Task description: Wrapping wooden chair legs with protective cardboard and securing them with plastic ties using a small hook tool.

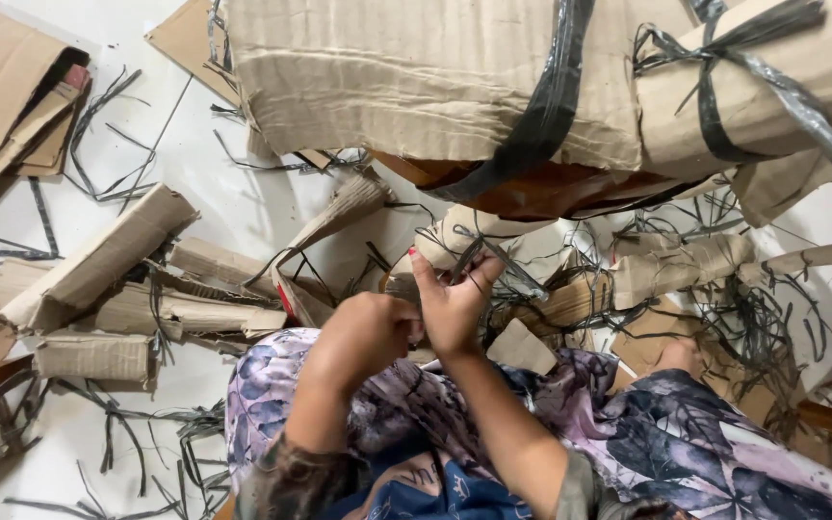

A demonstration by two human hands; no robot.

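Note:
My left hand [370,327] is closed in a fist low in the middle, touching my right hand [453,294]. The right hand's fingers pinch a thin dark plastic strip [493,258] that runs up and to the right. Both hands work just below a large object wrapped in corrugated cardboard [416,77] and bound with black plastic straps [546,106]; a brown surface shows under the wrap's lower edge. What the left fist holds is hidden. My knees in floral fabric [666,424] lie under the hands.
Torn cardboard pieces [98,260] and cut black strips [113,424] lie scattered over the white floor on the left. A tangle of strips and cardboard rolls [695,265] sits at right. A flattened cardboard box [12,96] lies top left.

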